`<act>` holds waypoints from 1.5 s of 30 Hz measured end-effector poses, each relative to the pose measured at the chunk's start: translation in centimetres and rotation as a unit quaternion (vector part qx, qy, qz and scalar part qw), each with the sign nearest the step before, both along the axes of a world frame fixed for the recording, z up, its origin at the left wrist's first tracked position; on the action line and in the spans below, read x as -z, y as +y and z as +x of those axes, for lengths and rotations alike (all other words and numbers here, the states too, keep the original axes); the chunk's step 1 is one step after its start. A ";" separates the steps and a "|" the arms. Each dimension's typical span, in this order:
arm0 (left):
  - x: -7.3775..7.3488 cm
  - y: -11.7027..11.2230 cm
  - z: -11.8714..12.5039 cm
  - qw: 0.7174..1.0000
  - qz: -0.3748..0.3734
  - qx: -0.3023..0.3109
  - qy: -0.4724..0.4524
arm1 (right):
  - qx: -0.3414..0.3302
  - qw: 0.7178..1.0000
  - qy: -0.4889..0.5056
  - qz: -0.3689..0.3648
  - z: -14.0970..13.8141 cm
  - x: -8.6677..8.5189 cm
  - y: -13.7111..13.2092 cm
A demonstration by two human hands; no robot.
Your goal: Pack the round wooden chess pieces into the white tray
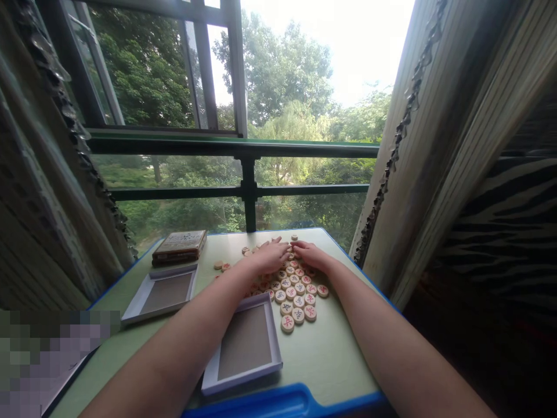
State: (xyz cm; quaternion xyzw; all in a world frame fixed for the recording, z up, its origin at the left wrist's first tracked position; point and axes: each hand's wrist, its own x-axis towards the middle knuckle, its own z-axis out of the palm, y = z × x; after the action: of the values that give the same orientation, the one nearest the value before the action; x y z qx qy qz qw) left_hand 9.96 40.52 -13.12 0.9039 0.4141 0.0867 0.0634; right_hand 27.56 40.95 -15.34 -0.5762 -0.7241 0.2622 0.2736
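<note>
Several round wooden Chinese chess pieces [298,301] with red and dark characters lie bunched on a pale green table [335,354]. My left hand [270,255] lies flat on the far part of the pile, fingers stretched out. My right hand [310,254] rests beside it on the pieces, fingers spread, the two hands nearly touching. A few stray pieces [221,266] sit to the left of the pile.
A white box half [243,347] lies under my left forearm, another white box half [162,291] at the left. A folded board [179,246] sits at the far left corner. A blue rim [282,402] edges the table; a window railing [249,191] stands behind.
</note>
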 end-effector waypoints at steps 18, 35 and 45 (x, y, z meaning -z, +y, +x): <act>0.7 -0.5 0.3 1.000 0.016 0.010 -0.005 | 0.009 0.989 0.146 -0.037 -0.1 -0.7 -0.5; 0.3 -0.6 0.1 1.000 0.021 -0.017 -0.004 | -0.028 0.972 0.228 -0.051 0.3 -1.2 -0.9; 0.2 -0.5 0.1 1.000 0.017 -0.024 0.003 | -0.024 0.968 0.240 -0.068 0.3 -1.3 -1.1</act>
State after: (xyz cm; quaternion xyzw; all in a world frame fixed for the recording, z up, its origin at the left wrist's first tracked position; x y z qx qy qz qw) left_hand 10.02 39.98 -13.33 0.8947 0.4345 0.0931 0.0444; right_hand 27.82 39.84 -14.03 -0.4964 -0.6313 0.4479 0.3931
